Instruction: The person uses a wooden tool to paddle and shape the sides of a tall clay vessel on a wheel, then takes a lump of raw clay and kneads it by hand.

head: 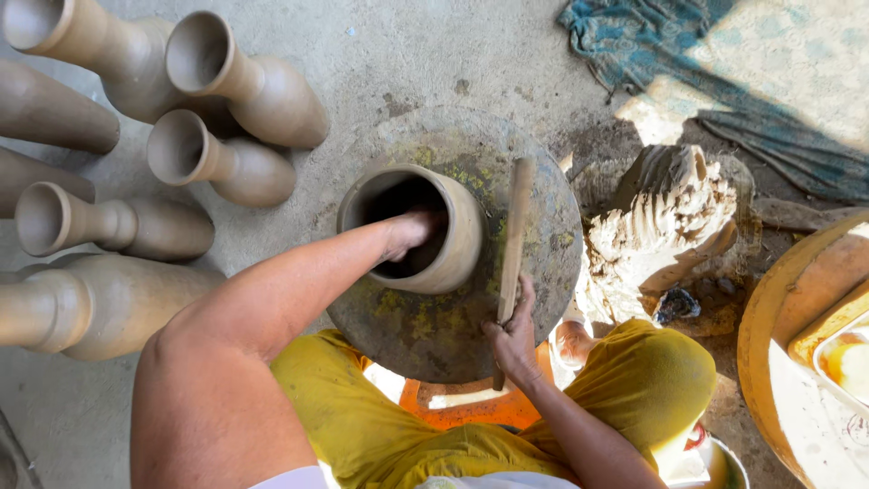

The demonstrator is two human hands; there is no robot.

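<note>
A: Round stone wheel (434, 335) centre; wet clay pot (462, 244) on it. Left hand (409, 231) inside the pot.

B: Right of the pot?

A: Long wooden paddle (514, 235) lying on the wheel, right hand (513, 337) gripping its near end. Lump of raw clay (665, 226) right of the wheel. Unfired clay vases (181, 154) lying far left.

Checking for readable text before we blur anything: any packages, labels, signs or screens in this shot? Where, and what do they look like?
None in view: no package, label, sign or screen.
What is there: a clay pot on a round wheel, left hand inside it.
Right hand holds a wooden stick.
Unfired clay vases lie at left; a clay lump and blue cloth at right.
</note>
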